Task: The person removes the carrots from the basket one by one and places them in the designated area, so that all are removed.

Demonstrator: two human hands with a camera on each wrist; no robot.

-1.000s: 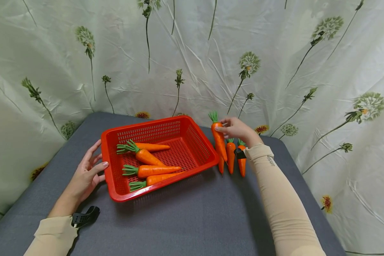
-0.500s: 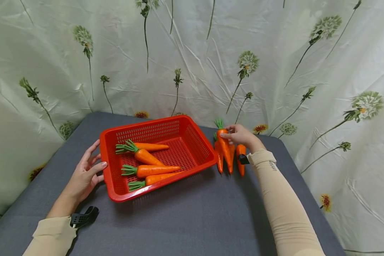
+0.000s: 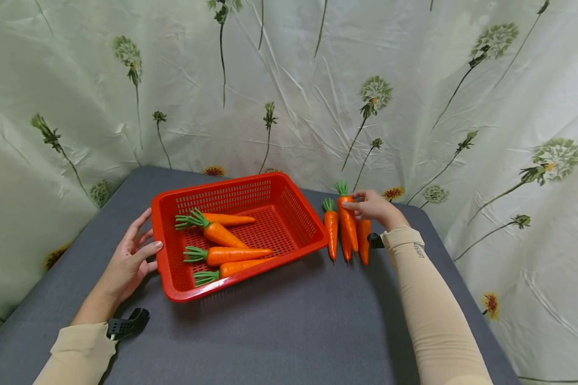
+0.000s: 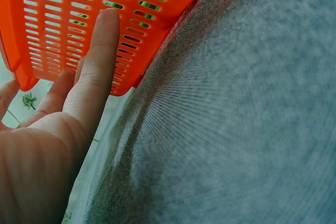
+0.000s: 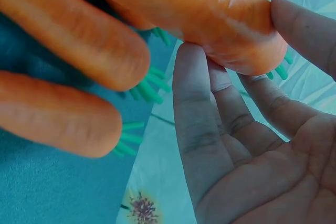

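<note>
My right hand (image 3: pixel 373 207) pinches a carrot (image 3: pixel 348 214) near its green top, thumb on one side and fingers on the other. In the right wrist view the held carrot (image 5: pixel 226 19) passes above others, with the thumb (image 5: pixel 307 32) at its thick end. Beneath it lies a partly hidden carrot (image 3: pixel 345 248), with another carrot (image 3: pixel 331 230) to the left and one (image 3: pixel 363 240) to the right. My left hand (image 3: pixel 127 262) touches the left end of a red plastic basket (image 3: pixel 284 255), thumb at the rim. The left wrist view shows a straight finger (image 4: pixel 100 61) against its slotted wall.
Inside the basket, several carrots (image 3: pixel 238 256) lie towards its left side, green tops pointing left. A grey cloth (image 3: pixel 289 326) covers the table. Behind it hangs a pale curtain (image 3: pixel 298 91) printed with dandelions.
My right hand has carried its carrot to the right and slightly downward, from above the leftmost carrot to above those beside it. My left hand and the basket stay put.
</note>
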